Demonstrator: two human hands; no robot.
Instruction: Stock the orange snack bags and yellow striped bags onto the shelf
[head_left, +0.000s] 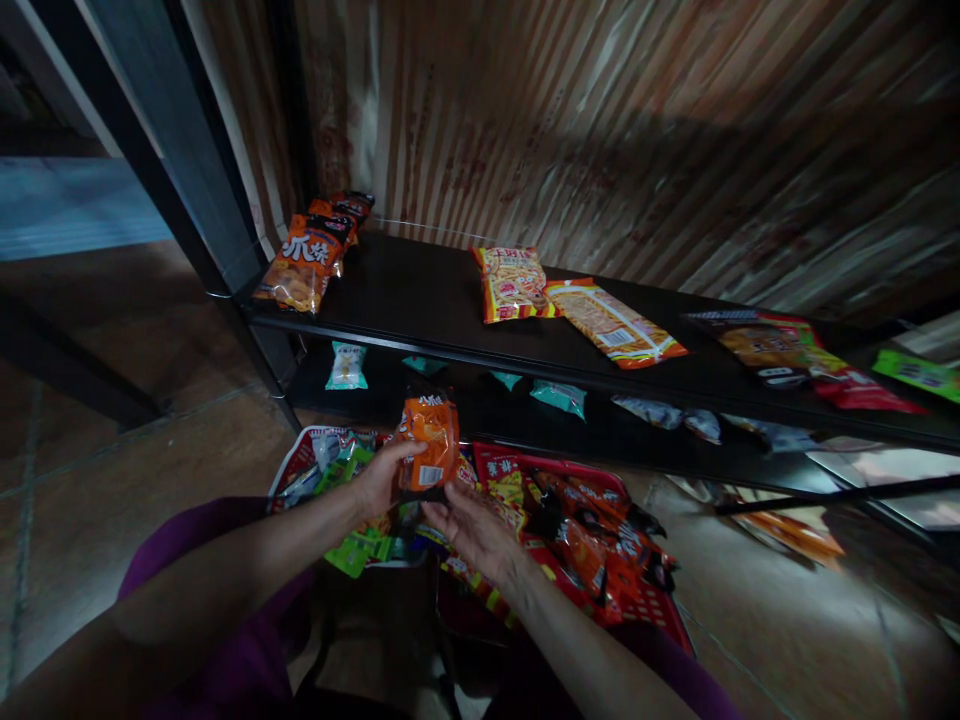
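Note:
An orange and black snack bag (431, 435) is upright in front of the shelf, a white barcode label on its near face. My left hand (386, 478) grips it from the left, thumb across the front. Just under the bag's lower right corner is my right hand (480, 530), palm up and fingers apart; I cannot tell whether it touches the bag. Below my hands, a red basket (679, 610) holds several orange and black bags (592, 530) and red and yellow packets. A second basket (281, 465) at the left contains green and other packets.
On the black shelf's upper board (420, 290), orange bags (304, 260) stand at the left end. Yellow noodle-snack packets (514, 283) lie mid-shelf, with more packets to the right. Small teal packets (559, 397) sit on the lower board. A dark metal post (180, 210) rises at the left.

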